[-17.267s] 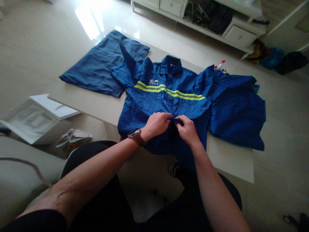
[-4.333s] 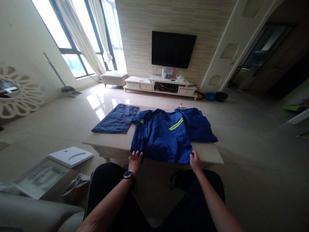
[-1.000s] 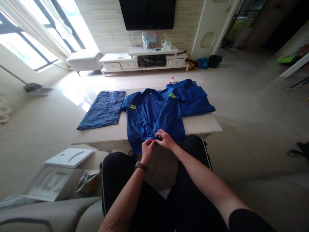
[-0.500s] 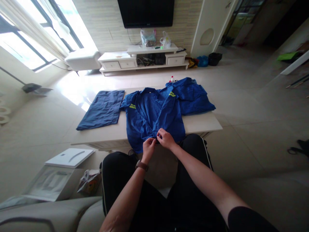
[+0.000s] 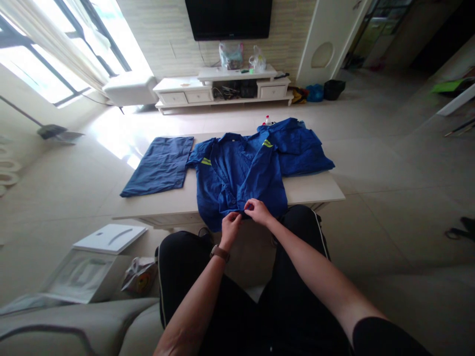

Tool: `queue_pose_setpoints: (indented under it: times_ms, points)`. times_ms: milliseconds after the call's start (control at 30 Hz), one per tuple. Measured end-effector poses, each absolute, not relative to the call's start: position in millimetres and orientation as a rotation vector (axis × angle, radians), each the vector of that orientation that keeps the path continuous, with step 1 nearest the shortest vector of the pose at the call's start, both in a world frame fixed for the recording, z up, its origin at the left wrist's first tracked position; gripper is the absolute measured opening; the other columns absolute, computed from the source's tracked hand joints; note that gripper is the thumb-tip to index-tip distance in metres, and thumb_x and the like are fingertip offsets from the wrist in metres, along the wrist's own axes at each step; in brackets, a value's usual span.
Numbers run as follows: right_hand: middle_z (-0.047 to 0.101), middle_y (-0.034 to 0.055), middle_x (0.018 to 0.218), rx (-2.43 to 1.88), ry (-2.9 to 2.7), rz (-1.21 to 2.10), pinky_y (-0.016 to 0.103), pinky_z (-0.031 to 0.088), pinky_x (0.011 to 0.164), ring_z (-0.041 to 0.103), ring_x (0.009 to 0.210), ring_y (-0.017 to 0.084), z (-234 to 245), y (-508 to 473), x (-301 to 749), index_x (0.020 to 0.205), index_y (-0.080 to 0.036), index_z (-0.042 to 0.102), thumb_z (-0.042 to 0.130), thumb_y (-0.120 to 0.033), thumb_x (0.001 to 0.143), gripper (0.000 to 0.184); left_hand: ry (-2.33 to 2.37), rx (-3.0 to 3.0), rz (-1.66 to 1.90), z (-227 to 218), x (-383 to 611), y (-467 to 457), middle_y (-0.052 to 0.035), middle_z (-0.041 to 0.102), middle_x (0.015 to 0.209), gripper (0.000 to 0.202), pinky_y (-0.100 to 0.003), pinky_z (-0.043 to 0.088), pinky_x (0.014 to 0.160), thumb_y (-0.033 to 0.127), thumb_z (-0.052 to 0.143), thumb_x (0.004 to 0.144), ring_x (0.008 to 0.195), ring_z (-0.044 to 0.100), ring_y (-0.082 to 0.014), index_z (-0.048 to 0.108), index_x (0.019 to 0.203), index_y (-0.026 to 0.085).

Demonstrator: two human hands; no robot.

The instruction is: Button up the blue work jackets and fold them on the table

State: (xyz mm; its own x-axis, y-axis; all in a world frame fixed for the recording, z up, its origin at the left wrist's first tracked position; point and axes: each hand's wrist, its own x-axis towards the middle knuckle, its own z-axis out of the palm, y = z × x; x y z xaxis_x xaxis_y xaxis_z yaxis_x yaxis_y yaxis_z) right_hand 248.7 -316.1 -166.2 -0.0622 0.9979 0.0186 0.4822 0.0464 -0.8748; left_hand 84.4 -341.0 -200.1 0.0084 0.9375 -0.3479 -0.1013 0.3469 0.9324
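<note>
Fingertips of the left hand (image 5: 230, 229) and the right hand (image 5: 257, 211) are pinching close together at the near front edge of a blue long-sleeved work jacket (image 5: 241, 180) — a narrow grip on the cloth, with the exact fold hidden. The jacket is lying rumpled on a pale rectangular table (image 5: 163, 210), its hem hanging near the table's front edge and yellow reflective stripes showing. A navy blue garment (image 5: 156, 165) is lying flat just left of it, a second blue garment (image 5: 300, 148) is touching its right side — and a brown leather watch (image 5: 219, 253) is circling the left wrist.
</note>
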Motion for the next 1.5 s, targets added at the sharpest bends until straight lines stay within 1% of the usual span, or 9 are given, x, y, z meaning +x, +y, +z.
queue_pose_setpoints:
  times_ms: [167,367,567,733,900,1133,1333,1400,1500]
  points:
    - [0.066,-0.0025,0.076,-1.541,-1.598,0.99,0.024,0.046,0.065,0.059,0.064,0.012,-167.3,-316.9,248.3,0.075,-0.02,0.066,0.066,-0.008,0.069,0.013,1.243,0.312,0.914,-203.0,82.4,-339.0,-0.0148,0.075,0.096,0.014,-0.031,0.059,0.064,0.029,0.066,0.089,0.077,0.075,-0.022,0.068,0.092,0.015]
    - [0.065,-0.0042,0.065,-1.557,-1.566,0.999,0.023,0.046,0.063,0.059,0.06,0.013,-160.6,-316.7,247.7,0.08,-0.02,0.069,0.064,-0.01,0.068,0.016,1.319,0.108,1.034,-208.5,72.1,-327.3,-0.0092,0.068,0.087,0.007,-0.033,0.06,0.074,0.019,0.064,0.088,0.079,0.071,-0.0182,0.057,0.085,0.02]
    - [0.068,-0.004,0.07,-1.473,-1.698,1.045,0.024,0.047,0.064,0.061,0.062,0.013,-154.6,-319.7,247.8,0.084,-0.02,0.071,0.063,-0.005,0.063,0.027,1.487,0.107,1.338,-205.7,61.1,-321.1,0.003,0.061,0.09,0.04,-0.024,0.056,0.071,0.016,0.072,0.082,0.077,0.065,-0.0108,0.047,0.111,0.029]
    - [0.067,-0.0037,0.074,-1.407,-2.041,1.082,0.02,0.045,0.065,0.061,0.069,0.012,-160.1,-325.4,247.5,0.085,-0.018,0.071,0.057,0.007,0.062,0.036,1.708,0.28,1.421,-203.2,60.0,-336.5,0.0022,0.06,0.101,0.062,-0.021,0.052,0.066,0.016,0.079,0.078,0.073,0.063,-0.0082,0.041,0.126,0.029]
    - [0.065,-0.0044,0.068,-1.451,-2.132,1.094,0.02,0.042,0.064,0.06,0.066,0.012,-163.8,-326.2,252.1,0.077,-0.018,0.071,0.069,0.003,0.067,0.023,1.787,0.272,0.976,-204.0,66.2,-364.8,0.0011,0.059,0.094,0.048,-0.02,0.05,0.063,0.027,0.074,0.087,0.067,0.062,-0.0085,0.043,0.123,0.024]
    - [0.071,0.0015,0.086,-1.657,-2.069,0.814,0.025,0.042,0.073,0.062,0.078,0.015,-150.0,-324.8,260.0,0.087,-0.019,0.071,0.07,-0.019,0.088,0.002,1.474,0.444,0.526,-179.3,55.8,-369.7,-0.0031,0.069,0.086,0.033,-0.025,0.053,0.058,0.041,0.067,0.09,0.06,0.069,-0.016,0.056,0.115,0.021]
    - [0.073,0.0039,0.097,-1.874,-2.121,0.522,0.028,0.043,0.077,0.065,0.088,0.018,-122.5,-314.2,271.9,0.094,-0.022,0.07,0.058,-0.029,0.099,0.015,1.481,1.158,0.421,-154.5,44.6,-318.7,-0.0065,0.073,0.088,0.018,-0.021,0.048,0.055,0.03,0.057,0.094,0.058,0.069,-0.0124,0.061,0.103,0.015]
    - [0.073,0.0068,0.107,-1.864,-2.237,0.452,0.029,0.045,0.083,0.065,0.098,0.02,-113.0,-297.4,270.7,0.102,-0.021,0.071,0.057,-0.022,0.098,0.014,1.527,1.275,0.409,-152.4,45.8,-293.0,-0.0052,0.073,0.088,0.012,-0.021,0.049,0.057,0.023,0.06,0.091,0.057,0.069,-0.0119,0.062,0.1,0.014]
    - [0.069,0.0106,0.126,-1.76,-2.487,0.339,0.033,0.044,0.094,0.059,0.119,0.023,-106.9,-262.9,261.7,0.114,-0.019,0.07,0.051,-0.009,0.094,0.029,1.546,1.377,0.429,-153.3,50.9,-253.6,-0.0019,0.071,0.085,0.014,-0.02,0.046,0.059,0.016,0.066,0.084,0.058,0.067,-0.0111,0.066,0.098,0.016]
